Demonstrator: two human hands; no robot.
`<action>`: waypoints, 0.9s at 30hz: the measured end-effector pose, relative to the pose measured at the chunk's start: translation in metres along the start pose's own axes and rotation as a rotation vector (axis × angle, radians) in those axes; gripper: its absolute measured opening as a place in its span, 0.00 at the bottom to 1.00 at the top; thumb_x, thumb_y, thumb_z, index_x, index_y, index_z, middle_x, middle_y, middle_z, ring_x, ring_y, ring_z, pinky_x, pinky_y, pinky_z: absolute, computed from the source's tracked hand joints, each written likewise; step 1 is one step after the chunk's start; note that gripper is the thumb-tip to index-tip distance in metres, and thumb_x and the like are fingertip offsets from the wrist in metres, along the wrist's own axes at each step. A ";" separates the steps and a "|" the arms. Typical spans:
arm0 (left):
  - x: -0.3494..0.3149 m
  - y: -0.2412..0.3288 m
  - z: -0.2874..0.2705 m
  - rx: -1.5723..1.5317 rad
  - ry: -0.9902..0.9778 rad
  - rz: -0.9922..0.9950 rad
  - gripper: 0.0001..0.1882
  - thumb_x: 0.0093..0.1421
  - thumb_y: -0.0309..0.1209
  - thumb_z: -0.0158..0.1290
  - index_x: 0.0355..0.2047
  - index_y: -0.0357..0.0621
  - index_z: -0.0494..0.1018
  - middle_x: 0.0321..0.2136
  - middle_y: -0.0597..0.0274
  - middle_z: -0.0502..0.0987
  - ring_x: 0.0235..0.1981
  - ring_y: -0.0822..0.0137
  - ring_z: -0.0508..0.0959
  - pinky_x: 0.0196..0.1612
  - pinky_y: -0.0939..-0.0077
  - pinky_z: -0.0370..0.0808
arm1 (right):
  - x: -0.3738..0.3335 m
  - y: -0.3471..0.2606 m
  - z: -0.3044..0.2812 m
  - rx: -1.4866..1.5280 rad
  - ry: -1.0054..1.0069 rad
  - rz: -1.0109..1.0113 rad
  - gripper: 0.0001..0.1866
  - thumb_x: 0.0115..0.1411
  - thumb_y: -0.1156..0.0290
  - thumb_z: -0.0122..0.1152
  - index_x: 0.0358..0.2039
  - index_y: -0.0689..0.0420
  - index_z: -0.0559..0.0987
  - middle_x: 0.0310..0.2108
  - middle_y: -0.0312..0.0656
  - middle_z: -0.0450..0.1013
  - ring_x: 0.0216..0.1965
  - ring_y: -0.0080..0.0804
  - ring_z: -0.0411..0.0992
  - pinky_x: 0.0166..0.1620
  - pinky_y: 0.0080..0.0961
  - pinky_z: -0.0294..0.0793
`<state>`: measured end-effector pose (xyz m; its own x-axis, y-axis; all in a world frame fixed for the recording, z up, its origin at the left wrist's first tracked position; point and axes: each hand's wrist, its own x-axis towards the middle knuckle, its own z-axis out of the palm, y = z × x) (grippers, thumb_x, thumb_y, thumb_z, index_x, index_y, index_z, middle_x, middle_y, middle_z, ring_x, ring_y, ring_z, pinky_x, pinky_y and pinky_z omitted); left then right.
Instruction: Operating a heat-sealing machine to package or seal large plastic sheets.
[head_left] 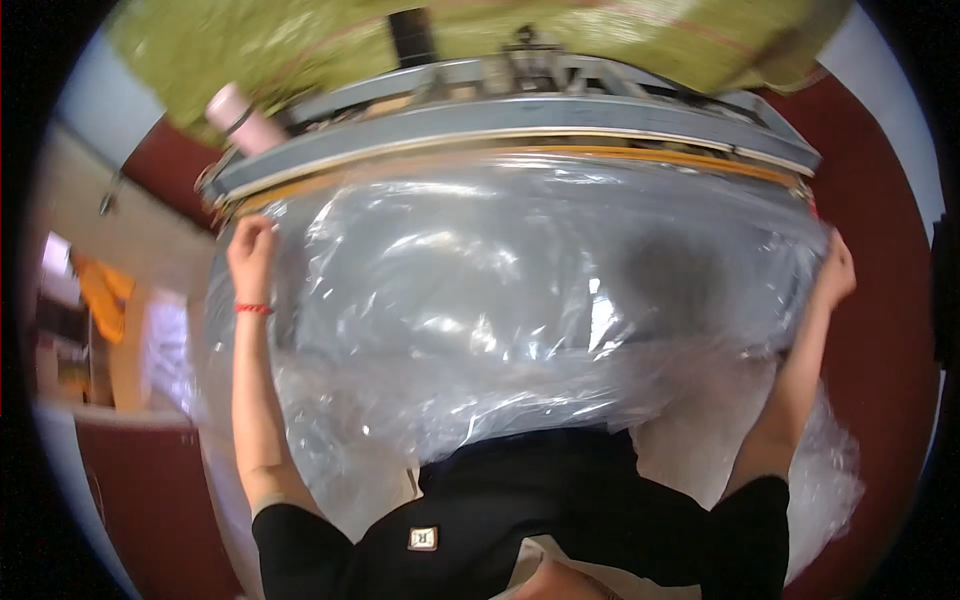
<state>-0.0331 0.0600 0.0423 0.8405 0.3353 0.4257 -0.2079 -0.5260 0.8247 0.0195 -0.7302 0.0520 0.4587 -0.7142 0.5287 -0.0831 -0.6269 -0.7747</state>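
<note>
A wide sheet of clear plastic film (450, 270) spreads across the grey work surface in front of me, wrinkled and shiny. My left hand (251, 245) pinches its far left edge, close to the machine's corner; a red band circles that wrist. At the far right edge, my right hand (838, 268) is closed on the same film, with the arm stretched out. Between my hands the film lies fairly spread. Nearer my body it bunches into loose folds that hang down on both sides.
Along the far side runs a grey metal bar (500, 122) of a machine, with an orange strip (620, 153) beneath it. A pink cylinder (245, 118) stands at its left end. Yellow-green woven sheeting (640, 40) lies behind. The floor (880, 330) at right is dark red.
</note>
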 end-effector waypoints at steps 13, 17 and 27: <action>-0.106 0.100 -0.043 -0.176 -0.057 0.028 0.03 0.54 0.22 0.46 0.30 0.39 0.67 0.28 0.68 0.70 0.31 0.77 0.69 0.36 0.84 0.66 | -0.297 -0.313 0.107 0.693 -0.971 -1.009 0.19 0.46 0.71 0.60 0.40 0.58 0.72 0.42 0.42 0.66 0.47 0.37 0.63 0.50 0.29 0.61; -0.114 0.111 -0.057 -0.052 -0.164 0.037 0.05 0.54 0.23 0.46 0.32 0.37 0.67 0.29 0.67 0.70 0.31 0.77 0.70 0.37 0.82 0.67 | -0.368 -0.343 0.152 0.790 -0.910 -1.136 0.13 0.48 0.69 0.58 0.35 0.59 0.73 0.37 0.41 0.69 0.41 0.32 0.66 0.43 0.27 0.65; -0.223 0.010 -0.057 0.081 -0.847 -0.488 0.04 0.55 0.27 0.48 0.27 0.39 0.68 0.22 0.68 0.70 0.24 0.76 0.70 0.29 0.81 0.68 | -0.164 -0.117 0.147 0.302 -0.957 -0.197 0.11 0.50 0.65 0.58 0.29 0.60 0.78 0.25 0.34 0.73 0.28 0.18 0.67 0.34 0.15 0.65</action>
<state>-0.2509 0.0248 -0.0234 0.9126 -0.1248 -0.3893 0.2664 -0.5410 0.7977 0.0842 -0.4941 0.0055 0.9654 0.0243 0.2596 0.2357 -0.5070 -0.8291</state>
